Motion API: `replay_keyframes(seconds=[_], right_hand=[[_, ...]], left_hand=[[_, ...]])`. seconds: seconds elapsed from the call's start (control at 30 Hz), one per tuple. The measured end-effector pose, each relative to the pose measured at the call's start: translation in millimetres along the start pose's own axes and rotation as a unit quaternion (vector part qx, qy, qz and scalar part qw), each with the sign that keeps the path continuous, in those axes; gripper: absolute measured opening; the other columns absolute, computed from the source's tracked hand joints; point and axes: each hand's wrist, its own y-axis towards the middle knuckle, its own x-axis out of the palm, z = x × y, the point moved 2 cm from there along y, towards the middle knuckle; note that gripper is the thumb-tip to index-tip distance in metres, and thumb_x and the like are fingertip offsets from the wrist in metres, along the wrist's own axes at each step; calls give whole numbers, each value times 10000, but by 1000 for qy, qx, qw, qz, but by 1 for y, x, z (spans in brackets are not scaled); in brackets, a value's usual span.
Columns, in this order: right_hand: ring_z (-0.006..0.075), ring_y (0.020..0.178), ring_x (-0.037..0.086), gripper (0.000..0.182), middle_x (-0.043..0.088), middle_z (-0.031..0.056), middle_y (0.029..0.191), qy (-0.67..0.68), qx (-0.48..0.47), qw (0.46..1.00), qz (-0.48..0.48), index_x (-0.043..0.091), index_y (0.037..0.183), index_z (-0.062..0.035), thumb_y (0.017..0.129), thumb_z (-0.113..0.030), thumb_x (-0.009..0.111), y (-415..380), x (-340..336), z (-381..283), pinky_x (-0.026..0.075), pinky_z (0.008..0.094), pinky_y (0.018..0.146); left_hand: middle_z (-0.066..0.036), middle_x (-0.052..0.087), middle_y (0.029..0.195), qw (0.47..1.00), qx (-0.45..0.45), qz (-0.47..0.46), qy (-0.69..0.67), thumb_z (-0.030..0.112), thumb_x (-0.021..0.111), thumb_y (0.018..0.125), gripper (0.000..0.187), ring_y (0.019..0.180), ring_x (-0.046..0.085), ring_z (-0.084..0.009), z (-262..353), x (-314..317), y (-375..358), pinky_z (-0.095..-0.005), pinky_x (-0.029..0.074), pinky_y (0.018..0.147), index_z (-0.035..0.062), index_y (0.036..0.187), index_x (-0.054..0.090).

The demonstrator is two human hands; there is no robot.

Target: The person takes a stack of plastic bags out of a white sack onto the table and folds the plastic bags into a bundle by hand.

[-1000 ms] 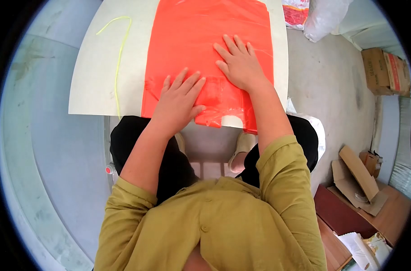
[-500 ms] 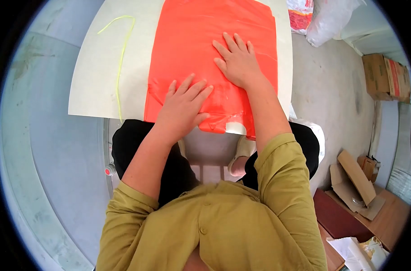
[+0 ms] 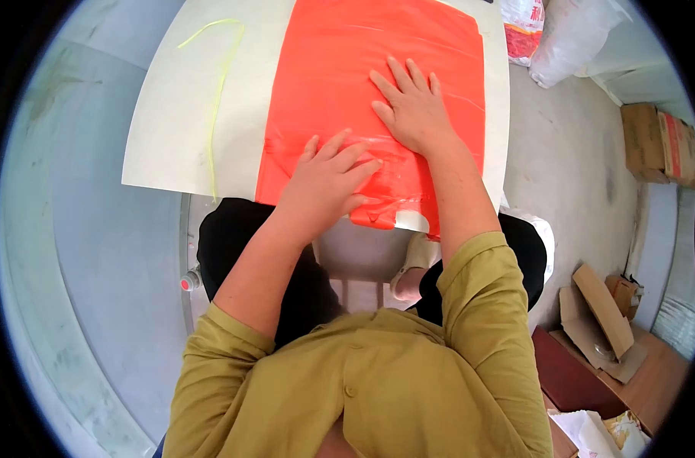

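A red plastic bag or sheet lies flat on a pale table, its near end creased and hanging a little over the front edge. My left hand rests on the wrinkled lower part with its fingers spread. Farther up and to the right, my right hand lies flat on the red plastic, fingers apart. Neither hand grips anything. A thin yellow-green strip, bent at its far end, lies on the table left of the plastic.
White bags stand on the floor beyond the table's right side. Cardboard boxes are at the far right. An opened carton lies on a brown surface at lower right. My knees are under the table's front edge.
The view has shifted slightly, so the table and plastic appear farther right. Both hands stay spread on the plastic, with the left fingers slightly nearer the creases.
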Motion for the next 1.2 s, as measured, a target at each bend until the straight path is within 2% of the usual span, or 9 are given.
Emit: replay_keyframes(seconds=[0.13,0.23,0.63,0.83,1.03,1.13,1.2], right_hand=[[328,1612,229,560,295,81,1741,-9,5,1000,-10,456,1614,-268,1093,-471,465,3,-7,-7,177,587,1299],[329,1612,224,558,303,81,1737,-4,-39,999,-10,458,1612,-268,1092,-469,471,8,-7,-17,181,589,1298],[363,1606,238,566,321,102,1729,15,-56,998,-1,468,1606,-250,1087,-474,487,11,4,-32,197,589,1291],[362,1602,252,600,313,117,1731,19,38,999,20,462,1608,-203,1073,-464,533,-3,5,22,201,573,1291],[377,1539,365,535,446,159,1643,143,30,981,128,550,1521,-98,1031,-282,661,-34,-40,35,322,500,1253],[378,1494,425,464,511,167,1586,151,10,989,4,616,1441,-68,1006,-213,693,-59,-35,38,376,476,1219],[381,1465,454,439,529,164,1569,108,-11,993,47,633,1412,-54,1004,-205,692,-79,-36,39,387,473,1211]], left_hand=[[-21,536,1534,1000,2,1,2,221,805,856,563,1491,433,-349,1,-1,0,-654,362,1184,216,1390,628],[-16,533,1539,1000,5,1,8,219,803,861,559,1491,433,-346,1,0,0,-652,367,1180,222,1392,630],[-20,511,1581,1000,17,-5,-1,195,785,875,527,1505,413,-348,1,1,-1,-685,351,1175,213,1382,645],[-37,525,1576,1000,19,-9,-11,197,771,894,519,1514,399,-352,0,1,-1,-685,331,1188,204,1397,643],[-28,509,1598,1000,7,-26,-2,201,767,905,521,1518,399,-341,0,4,-1,-673,321,1201,206,1409,637],[-26,502,1605,999,5,-36,-1,193,766,906,518,1521,397,-334,2,-1,1,-671,319,1207,204,1408,637],[-23,498,1609,999,2,-39,5,186,766,904,521,1525,394,-337,3,0,0,-674,317,1208,203,1408,637]])
